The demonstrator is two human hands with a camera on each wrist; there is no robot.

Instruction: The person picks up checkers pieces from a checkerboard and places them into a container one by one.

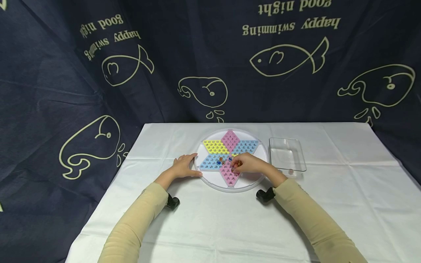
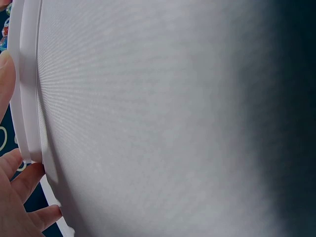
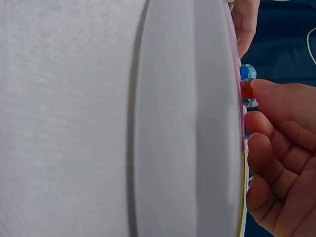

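Note:
A round white Chinese checkers board (image 1: 210,182) with a pink, blue and yellow star lies on the table. My left hand (image 1: 182,167) is at its left rim, thumb and fingers spread and touching the edge. Over the lower part of the star, my right hand (image 1: 250,163) pinches a red glass marble (image 3: 246,89) low against the board; the index fingertip is partly hidden. A clear marble with blue (image 3: 248,71) is right beside it. Several other marbles, among them a blue one (image 1: 219,163), sit in the holes near the board's middle.
A clear square container (image 1: 287,155) stands just right of the board, with a small reddish spot at its near edge. White cloth (image 1: 210,223) covers the table. Behind hangs a dark blue curtain (image 1: 164,98) with fish and whale drawings.

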